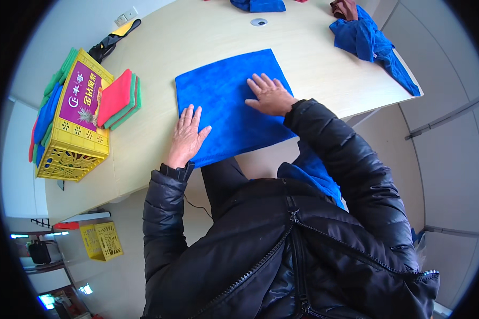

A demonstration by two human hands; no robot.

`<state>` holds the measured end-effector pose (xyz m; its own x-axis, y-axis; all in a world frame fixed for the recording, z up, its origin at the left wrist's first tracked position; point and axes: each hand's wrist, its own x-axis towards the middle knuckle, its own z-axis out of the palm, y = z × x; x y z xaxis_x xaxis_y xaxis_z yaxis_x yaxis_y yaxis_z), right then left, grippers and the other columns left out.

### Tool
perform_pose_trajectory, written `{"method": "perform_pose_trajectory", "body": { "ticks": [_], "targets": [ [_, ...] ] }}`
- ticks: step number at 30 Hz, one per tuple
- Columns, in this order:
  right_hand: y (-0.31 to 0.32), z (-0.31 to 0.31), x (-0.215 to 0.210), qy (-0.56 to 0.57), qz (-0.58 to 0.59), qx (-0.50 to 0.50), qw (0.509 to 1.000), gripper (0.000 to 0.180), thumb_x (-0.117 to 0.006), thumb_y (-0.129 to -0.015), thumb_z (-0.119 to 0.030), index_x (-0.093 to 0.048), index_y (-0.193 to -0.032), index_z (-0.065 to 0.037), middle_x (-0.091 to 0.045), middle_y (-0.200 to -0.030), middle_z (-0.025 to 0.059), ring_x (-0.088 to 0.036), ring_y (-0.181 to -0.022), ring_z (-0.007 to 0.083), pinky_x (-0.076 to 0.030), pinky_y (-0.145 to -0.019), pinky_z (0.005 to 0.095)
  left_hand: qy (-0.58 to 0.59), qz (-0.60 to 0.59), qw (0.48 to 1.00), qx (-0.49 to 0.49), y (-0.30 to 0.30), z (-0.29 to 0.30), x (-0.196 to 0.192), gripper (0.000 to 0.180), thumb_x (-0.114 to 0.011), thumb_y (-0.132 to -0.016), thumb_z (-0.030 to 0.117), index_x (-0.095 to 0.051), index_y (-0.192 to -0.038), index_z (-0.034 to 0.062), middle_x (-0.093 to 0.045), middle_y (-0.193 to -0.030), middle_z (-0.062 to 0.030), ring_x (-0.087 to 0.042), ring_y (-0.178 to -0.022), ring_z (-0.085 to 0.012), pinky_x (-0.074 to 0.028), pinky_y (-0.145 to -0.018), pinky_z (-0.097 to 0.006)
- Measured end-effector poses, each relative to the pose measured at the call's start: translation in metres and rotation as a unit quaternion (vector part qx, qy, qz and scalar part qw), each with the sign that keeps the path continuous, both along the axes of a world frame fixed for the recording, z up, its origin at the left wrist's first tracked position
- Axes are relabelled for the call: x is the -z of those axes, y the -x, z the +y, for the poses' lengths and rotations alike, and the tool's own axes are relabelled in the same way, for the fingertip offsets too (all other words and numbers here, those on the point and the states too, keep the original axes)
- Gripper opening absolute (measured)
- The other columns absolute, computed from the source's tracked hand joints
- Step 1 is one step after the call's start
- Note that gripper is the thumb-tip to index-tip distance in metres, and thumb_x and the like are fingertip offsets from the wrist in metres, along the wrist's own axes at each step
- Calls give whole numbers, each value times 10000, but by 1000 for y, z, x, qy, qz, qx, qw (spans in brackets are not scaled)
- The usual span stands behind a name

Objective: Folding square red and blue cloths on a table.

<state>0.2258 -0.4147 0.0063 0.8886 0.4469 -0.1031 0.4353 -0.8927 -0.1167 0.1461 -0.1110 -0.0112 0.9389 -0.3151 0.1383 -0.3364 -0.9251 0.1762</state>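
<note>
A blue cloth towel [231,106] lies spread flat at the near edge of the table, its front side reaching slightly over that edge. My left hand [185,135] rests on the towel's left side, palm down with the fingers stretched out. On the upper right part of the cloth, my right hand [270,95] lies flat with its fingers apart. Neither hand grips anything. More blue cloth [314,175] hangs down by my lap, partly hidden under my right arm.
The pale table [197,37] carries a yellow plastic crate [72,151] of folded cloths at left. Beside it leans a stack of red and green cloths [120,101]. Crumpled blue cloths [364,40] lie at the far right. Another yellow crate [102,240] stands on the floor.
</note>
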Motion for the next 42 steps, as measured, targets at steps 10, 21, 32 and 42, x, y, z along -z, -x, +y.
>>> {"method": "perform_pose_trajectory", "body": {
  "ticks": [10, 21, 32, 42],
  "targets": [
    [-42, -57, 6, 51, 22, 71, 996, 823, -350, -1001, -667, -218, -1614, -133, -179, -1679, 134, -124, -1553, 359, -140, -1240, 538, -55, 68, 996, -13, 8, 16, 1, 748, -469, -1024, 524, -265, -1584, 71, -186, -1654, -217, -190, -1530, -379, -217, -1215, -511],
    [-80, 1, -1, 22, 51, 49, 997, 835, -324, -1007, -672, -164, -1624, -132, -126, -1689, 140, -90, -1559, 352, -139, -1237, 550, -75, 81, 994, -21, -60, 17, -13, 832, -518, -970, 603, -276, -1587, 100, -208, -1651, -215, -219, -1522, -383, -242, -1195, -571],
    [-117, -31, 4, 72, -19, 87, 993, 822, -351, -993, -673, -214, -1616, -154, -163, -1686, 109, -115, -1559, 338, -172, -1225, 558, -130, 161, 977, -41, -77, 15, -30, 847, -510, -970, 613, -266, -1586, 85, -225, -1647, -204, -248, -1510, -381, -243, -1192, -569],
    [-142, -11, 9, 47, 11, 53, 997, 794, -301, -1017, -662, -216, -1614, -145, -176, -1678, 134, -139, -1550, 356, -183, -1224, 551, -73, 84, 992, -57, -179, 8, 0, 860, -455, -973, 653, -235, -1602, 110, -181, -1668, -173, -166, -1542, -342, -175, -1217, -559]
  ]
}}
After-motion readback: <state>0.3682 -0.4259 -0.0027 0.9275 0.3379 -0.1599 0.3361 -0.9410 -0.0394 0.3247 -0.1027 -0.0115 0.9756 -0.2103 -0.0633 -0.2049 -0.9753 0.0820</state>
